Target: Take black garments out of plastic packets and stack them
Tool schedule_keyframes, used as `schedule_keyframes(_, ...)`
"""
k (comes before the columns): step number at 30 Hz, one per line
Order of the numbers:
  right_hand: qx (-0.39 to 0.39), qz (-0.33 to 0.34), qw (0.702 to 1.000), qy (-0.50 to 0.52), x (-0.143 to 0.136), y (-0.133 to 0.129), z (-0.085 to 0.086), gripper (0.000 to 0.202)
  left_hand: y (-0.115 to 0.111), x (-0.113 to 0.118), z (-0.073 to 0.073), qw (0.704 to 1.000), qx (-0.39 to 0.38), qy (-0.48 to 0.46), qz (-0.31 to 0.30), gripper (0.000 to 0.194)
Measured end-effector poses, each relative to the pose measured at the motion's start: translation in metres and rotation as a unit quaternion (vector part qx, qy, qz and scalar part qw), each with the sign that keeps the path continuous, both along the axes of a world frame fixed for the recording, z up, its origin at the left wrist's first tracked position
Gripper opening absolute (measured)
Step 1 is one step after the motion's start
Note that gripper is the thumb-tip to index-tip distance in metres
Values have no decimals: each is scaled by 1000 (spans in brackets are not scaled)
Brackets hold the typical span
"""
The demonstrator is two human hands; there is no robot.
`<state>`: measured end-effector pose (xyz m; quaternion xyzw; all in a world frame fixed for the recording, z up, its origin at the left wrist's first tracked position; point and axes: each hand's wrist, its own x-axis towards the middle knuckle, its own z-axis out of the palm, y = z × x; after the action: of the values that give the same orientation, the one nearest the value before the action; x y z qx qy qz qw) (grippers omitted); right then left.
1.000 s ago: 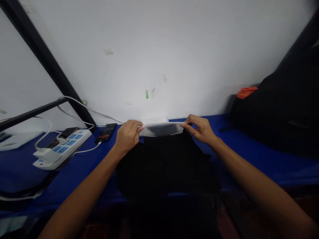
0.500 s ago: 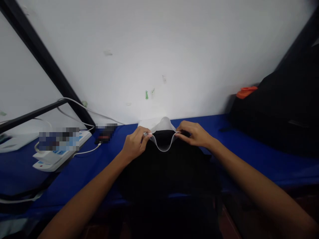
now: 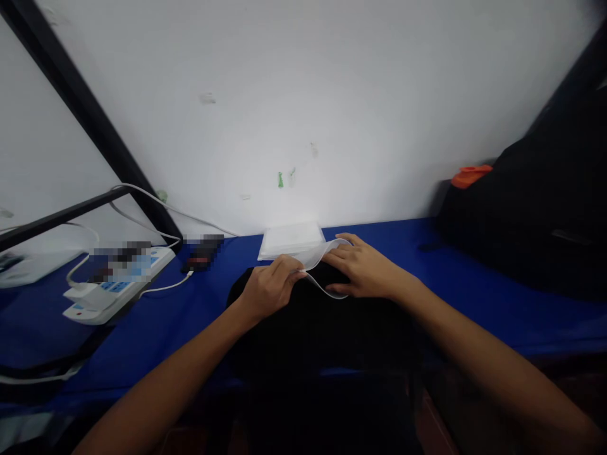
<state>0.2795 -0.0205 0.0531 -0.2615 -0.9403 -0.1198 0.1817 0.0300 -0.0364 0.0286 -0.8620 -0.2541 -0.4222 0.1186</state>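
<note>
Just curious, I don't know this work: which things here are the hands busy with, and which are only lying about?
In hand:
left hand
right hand
clear bag
black cloth

Lying about:
white stack
power strip
cable
black backpack
orange item

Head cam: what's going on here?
A person works at a blue table on a black garment. The left hand pinches the edge of a thin clear plastic bag, whose mouth sags open, while the right hand rests at that opening. A flat white stack lies just behind.
</note>
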Motion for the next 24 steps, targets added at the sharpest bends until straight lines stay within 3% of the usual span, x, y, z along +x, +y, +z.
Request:
schedule_keyframes(5, 40, 0, 999, 20, 4, 3, -1, 29, 2, -3, -5, 990, -130, -52, 5, 13)
schedule_keyframes(9, 88, 45, 981, 167, 9, 4, -3, 33, 6, -7, -1, 990, -85, -110, 0, 15)
schedule_keyframes(12, 106, 72, 930, 345, 10, 4, -7, 37, 11, -12, 2, 990, -34, -137, -6, 17)
schedule_keyframes(14, 123, 58, 882, 451, 11, 5, -9, 33, 18, -17, 2, 991, -14, -135, 3, 16)
schedule_keyframes(16, 125, 30, 853, 506, 13, 7, -11, 27, 28, -24, -1, 993, -21, -117, 23, 13)
schedule_keyframes(18, 96, 15, 857, 506, 14, 10, -11, 23, 43, -32, -5, 993, -61, -88, 50, 12)
schedule_keyframes(21, 28, 32, 901, 431, 15, 15, -12, 22, 65, -46, -15, 981, -147, -28, 121, 19)
schedule_keyframes(24, 3, 53, 945, 323, 14, 19, -14, 28, 80, -59, -22, 946, -240, 67, 207, 19)
